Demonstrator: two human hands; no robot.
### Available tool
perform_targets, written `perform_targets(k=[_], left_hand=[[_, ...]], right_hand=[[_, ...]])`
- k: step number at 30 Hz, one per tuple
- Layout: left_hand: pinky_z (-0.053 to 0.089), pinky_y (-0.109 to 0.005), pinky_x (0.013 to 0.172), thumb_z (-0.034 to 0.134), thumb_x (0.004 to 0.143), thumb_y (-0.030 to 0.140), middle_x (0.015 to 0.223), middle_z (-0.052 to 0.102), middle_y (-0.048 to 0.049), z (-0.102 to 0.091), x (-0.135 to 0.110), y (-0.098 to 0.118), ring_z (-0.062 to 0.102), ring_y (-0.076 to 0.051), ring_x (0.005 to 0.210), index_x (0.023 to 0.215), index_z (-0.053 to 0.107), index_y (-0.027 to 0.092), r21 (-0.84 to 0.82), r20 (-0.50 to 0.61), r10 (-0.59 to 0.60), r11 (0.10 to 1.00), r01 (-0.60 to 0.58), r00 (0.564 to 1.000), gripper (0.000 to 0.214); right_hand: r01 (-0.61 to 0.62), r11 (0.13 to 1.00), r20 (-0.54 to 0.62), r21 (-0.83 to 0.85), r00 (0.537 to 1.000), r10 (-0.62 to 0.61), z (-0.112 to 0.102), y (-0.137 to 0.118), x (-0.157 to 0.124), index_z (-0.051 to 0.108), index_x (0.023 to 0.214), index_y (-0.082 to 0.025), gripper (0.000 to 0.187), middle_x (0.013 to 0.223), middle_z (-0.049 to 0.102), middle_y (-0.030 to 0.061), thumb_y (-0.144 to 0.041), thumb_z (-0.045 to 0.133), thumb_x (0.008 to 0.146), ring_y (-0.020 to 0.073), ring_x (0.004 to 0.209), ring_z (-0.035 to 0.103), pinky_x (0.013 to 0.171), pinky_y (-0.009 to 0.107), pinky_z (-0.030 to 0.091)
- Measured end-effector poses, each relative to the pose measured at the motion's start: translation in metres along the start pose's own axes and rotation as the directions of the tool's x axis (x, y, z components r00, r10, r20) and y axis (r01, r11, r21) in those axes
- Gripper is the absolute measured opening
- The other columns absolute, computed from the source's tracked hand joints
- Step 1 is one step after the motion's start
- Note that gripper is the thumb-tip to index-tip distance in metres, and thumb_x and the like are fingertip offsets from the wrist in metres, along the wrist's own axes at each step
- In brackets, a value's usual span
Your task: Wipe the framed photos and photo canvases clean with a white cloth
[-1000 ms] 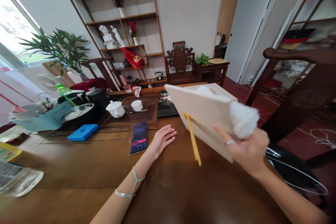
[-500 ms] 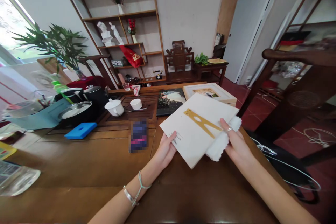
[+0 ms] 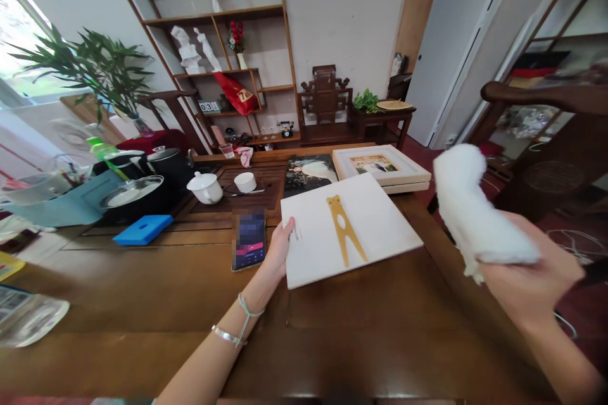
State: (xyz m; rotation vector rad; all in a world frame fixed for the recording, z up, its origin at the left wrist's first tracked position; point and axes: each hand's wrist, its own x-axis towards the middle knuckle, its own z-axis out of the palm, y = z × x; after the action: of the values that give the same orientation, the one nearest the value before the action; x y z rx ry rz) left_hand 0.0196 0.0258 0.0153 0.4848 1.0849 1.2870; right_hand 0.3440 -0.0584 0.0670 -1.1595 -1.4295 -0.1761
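My left hand [image 3: 277,253] grips the left edge of a white picture panel [image 3: 380,215], thumb on its face. The panel is tilted above the wooden table and bears a long-legged yellow cat figure [image 3: 338,218]. On the right, raised and apart from the panel, my right hand [image 3: 536,288] is closed around a bunched white cloth [image 3: 463,196]. Both the cloth and that hand are somewhat blurred. Behind the panel lie a dark photo print [image 3: 308,171] and a stack of white picture frames [image 3: 418,177].
A phone [image 3: 249,247] lies just left of my left hand. Farther back are a white lidded cup [image 3: 205,190], a small white bowl [image 3: 245,182], a blue block [image 3: 144,230] and a lidded pan [image 3: 133,193]. A dark wooden chair [image 3: 546,158] stands at the right.
My right hand has pulled away from the panel, up and to the right, with the cloth. The panel has turned in my left hand, so the cat figure stands more upright.
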Motion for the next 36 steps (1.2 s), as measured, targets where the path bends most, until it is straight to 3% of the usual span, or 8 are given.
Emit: perform_targets(k=[1,3,5,8,17,24,29,36], left_hand=[[0.061,-0.032,0.072,0.055,0.093,0.019,0.083,0.076,-0.0097,-0.001,0.002,0.000,0.074,-0.021,0.068,0.108,0.061,0.011,0.016,0.003,0.012,1.000,-0.012,1.000,0.018],[0.060,-0.031,0.070,0.057,0.091,0.017,0.080,0.075,-0.0095,-0.004,0.005,-0.001,0.073,-0.020,0.066,0.105,0.062,0.010,0.045,0.013,-0.006,0.999,0.005,1.000,0.016],[0.060,-0.031,0.068,0.056,0.091,0.016,0.076,0.075,-0.0093,-0.004,0.007,-0.003,0.073,-0.020,0.065,0.103,0.062,0.009,0.070,0.034,-0.046,0.997,0.043,0.998,0.015],[0.059,-0.029,0.064,0.055,0.092,0.015,0.073,0.074,-0.0087,-0.005,0.008,-0.006,0.072,-0.020,0.063,0.100,0.062,0.009,0.099,0.068,-0.074,0.993,0.067,0.995,0.013],[0.054,-0.025,0.057,0.073,0.079,0.027,0.072,0.073,-0.0054,-0.014,0.015,-0.013,0.069,-0.017,0.058,0.093,0.062,0.013,0.200,0.100,-0.023,0.980,0.002,0.995,0.023],[0.053,-0.027,0.067,0.076,0.076,0.035,0.080,0.073,-0.0077,-0.016,0.013,-0.012,0.069,-0.019,0.069,0.092,0.063,0.012,0.329,0.115,-0.025,0.944,-0.015,0.993,0.031],[0.054,-0.032,0.078,0.085,0.066,0.025,0.100,0.071,-0.0095,-0.010,0.006,-0.006,0.069,-0.020,0.084,0.110,0.053,0.016,0.443,-0.006,0.082,0.894,-0.071,0.997,0.055],[0.048,-0.044,0.097,0.091,0.050,0.025,0.108,0.069,-0.0118,-0.010,-0.002,-0.002,0.063,-0.030,0.105,0.108,0.059,0.016,0.715,0.161,0.269,0.632,-0.301,0.949,0.067]], right_hand=[[0.211,0.976,0.120,-0.045,0.971,-0.205,0.003,0.001,0.003,0.066,0.114,-0.028,0.047,0.111,0.070,0.0032,-0.008,0.063,0.071,0.0265,0.102,0.065,0.091,0.042,0.052],[0.530,0.846,0.310,-0.067,0.817,-0.487,0.016,0.001,0.006,0.063,0.122,-0.022,0.055,0.114,0.070,0.0081,-0.001,0.055,0.072,0.0265,0.099,0.066,0.086,0.041,0.054],[0.647,0.761,0.453,-0.054,0.695,-0.559,0.035,-0.002,0.006,0.061,0.124,-0.016,0.058,0.117,0.068,0.0117,0.003,0.048,0.071,0.0275,0.104,0.064,0.085,0.041,0.054],[0.665,0.746,0.561,-0.038,0.632,-0.535,0.062,-0.004,-0.002,0.064,0.119,-0.013,0.056,0.114,0.070,0.0117,0.004,0.044,0.069,0.0286,0.109,0.062,0.085,0.042,0.054],[0.398,0.916,0.783,-0.051,0.586,-0.211,0.081,0.019,-0.030,0.051,0.136,-0.019,0.081,0.142,0.051,0.0086,-0.004,0.046,0.057,0.0281,0.136,0.039,0.113,0.060,0.024],[0.391,0.919,0.757,-0.043,0.614,-0.226,0.086,0.025,-0.043,0.050,0.138,-0.014,0.079,0.145,0.048,0.0109,-0.005,0.045,0.060,0.0265,0.139,0.033,0.114,0.053,0.026],[0.397,0.916,0.745,-0.061,0.629,-0.223,0.088,0.023,-0.046,0.050,0.137,-0.014,0.078,0.144,0.049,0.0114,-0.006,0.046,0.060,0.0278,0.138,0.035,0.113,0.054,0.028],[0.382,0.920,0.752,-0.084,0.630,-0.193,0.091,0.021,-0.045,0.051,0.137,-0.017,0.080,0.143,0.050,0.0099,-0.006,0.047,0.058,0.0283,0.137,0.036,0.113,0.054,0.028]])
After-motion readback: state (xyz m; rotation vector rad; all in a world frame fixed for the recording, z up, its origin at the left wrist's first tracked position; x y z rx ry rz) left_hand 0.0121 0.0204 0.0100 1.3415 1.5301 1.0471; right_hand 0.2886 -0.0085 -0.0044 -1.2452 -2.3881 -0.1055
